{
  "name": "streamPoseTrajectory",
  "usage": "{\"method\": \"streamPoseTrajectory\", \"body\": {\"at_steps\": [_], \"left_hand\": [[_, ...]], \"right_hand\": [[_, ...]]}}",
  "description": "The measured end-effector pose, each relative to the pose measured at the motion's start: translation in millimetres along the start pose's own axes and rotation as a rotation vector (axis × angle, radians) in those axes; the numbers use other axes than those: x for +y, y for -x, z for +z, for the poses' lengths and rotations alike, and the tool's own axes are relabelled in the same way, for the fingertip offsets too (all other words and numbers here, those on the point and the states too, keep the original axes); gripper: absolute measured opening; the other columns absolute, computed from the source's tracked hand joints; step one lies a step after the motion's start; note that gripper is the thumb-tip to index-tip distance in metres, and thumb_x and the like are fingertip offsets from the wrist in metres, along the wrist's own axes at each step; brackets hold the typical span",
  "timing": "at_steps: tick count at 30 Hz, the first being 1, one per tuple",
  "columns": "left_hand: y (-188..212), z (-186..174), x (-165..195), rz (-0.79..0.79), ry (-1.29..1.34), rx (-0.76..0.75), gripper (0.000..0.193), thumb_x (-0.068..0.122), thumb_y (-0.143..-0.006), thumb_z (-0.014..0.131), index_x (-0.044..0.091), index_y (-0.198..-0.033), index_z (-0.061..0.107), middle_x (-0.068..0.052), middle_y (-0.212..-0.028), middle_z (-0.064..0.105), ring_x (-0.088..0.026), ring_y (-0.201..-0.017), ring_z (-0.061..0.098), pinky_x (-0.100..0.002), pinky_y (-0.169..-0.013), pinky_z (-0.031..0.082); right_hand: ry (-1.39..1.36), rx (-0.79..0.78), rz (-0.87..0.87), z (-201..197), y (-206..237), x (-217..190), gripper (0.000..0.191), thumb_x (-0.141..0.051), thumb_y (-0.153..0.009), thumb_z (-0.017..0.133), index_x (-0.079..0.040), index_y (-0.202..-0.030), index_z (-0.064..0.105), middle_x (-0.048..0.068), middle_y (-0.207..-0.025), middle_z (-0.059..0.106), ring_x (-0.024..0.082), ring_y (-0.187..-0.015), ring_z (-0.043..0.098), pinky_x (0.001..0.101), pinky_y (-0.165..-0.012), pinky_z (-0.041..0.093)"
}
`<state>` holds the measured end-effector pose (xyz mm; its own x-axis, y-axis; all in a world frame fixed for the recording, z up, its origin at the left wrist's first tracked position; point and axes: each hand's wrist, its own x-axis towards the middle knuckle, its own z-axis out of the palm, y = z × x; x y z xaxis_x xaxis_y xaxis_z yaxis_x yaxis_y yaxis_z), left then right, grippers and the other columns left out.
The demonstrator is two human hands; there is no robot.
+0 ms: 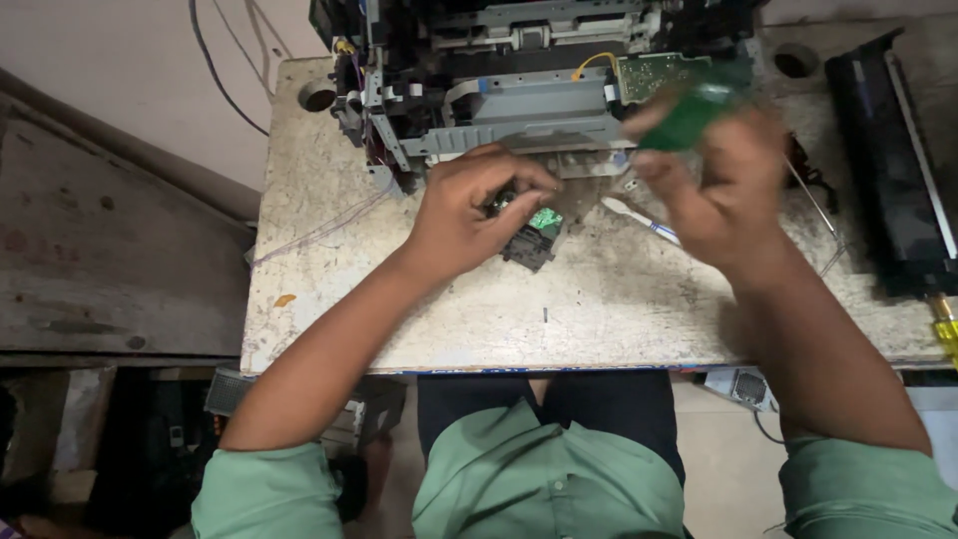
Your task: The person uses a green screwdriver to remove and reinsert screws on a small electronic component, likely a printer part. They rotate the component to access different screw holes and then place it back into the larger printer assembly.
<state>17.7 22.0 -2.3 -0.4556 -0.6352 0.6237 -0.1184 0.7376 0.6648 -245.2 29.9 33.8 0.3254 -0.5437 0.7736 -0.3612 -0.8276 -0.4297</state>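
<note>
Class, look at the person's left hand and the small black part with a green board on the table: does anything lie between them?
Nothing visible does. The left hand already rests on the small black part, fingers curled over its top, just in front of the opened printer.

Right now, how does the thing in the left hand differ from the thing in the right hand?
The left hand holds a small black part with a green patch low against the table; the right hand lifts a green piece above it. The small black part looks sharp, while the green piece is blurred. The first is mostly black, the second all green. Both lie before the opened machine.
</note>
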Motion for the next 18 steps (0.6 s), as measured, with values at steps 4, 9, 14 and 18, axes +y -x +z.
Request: {"method": "streamPoseTrajectory", "body": {"at_steps": [4,9,14,18], "left_hand": [[0.0,-1.0,-1.7,0.056,-0.028,0.011,0.005,0.004,-0.096,0.071,0.006,-0.101,0.071,-0.008,-0.104,0.076,-0.017,-0.100,0.074,-0.034,-0.095,0.062],[-1.9,-2.3,1.8,0.040,-0.035,-0.006,0.007,0.005,-0.097,0.071,0.005,-0.103,0.072,-0.008,-0.103,0.077,-0.018,-0.098,0.073,-0.036,-0.093,0.059],[-1.9,-5.0,7.5,0.060,-0.085,-0.030,0.010,0.005,-0.096,0.072,0.004,-0.106,0.072,-0.009,-0.102,0.076,-0.020,-0.096,0.071,-0.036,-0.091,0.057],[-4.3,-8.3,8.8,0.081,-0.091,-0.050,0.012,0.003,-0.093,0.072,0.004,-0.105,0.072,-0.010,-0.101,0.075,-0.022,-0.093,0.069,-0.037,-0.089,0.056]], "right_hand": [[-0.287,0.213,0.067,-12.3,-0.6,-1.6,0.029,-0.015,-0.100,0.072,-0.005,-0.119,0.052,0.012,-0.093,0.067,0.017,-0.076,0.070,0.0292,-0.058,0.059],[-0.255,0.212,0.089,-19.6,9.2,7.0,0.049,-0.004,-0.107,0.068,-0.012,-0.139,0.032,0.013,-0.096,0.063,0.018,-0.076,0.069,0.0297,-0.062,0.058],[-0.175,0.042,0.142,-17.3,13.5,10.1,0.075,0.008,-0.113,0.065,-0.018,-0.160,0.011,0.013,-0.099,0.060,0.019,-0.076,0.068,0.0303,-0.066,0.057],[-0.062,0.007,0.143,-8.8,6.2,0.8,0.072,0.012,-0.117,0.064,-0.012,-0.159,0.010,0.013,-0.096,0.066,0.019,-0.078,0.073,0.0272,-0.068,0.057]]}}
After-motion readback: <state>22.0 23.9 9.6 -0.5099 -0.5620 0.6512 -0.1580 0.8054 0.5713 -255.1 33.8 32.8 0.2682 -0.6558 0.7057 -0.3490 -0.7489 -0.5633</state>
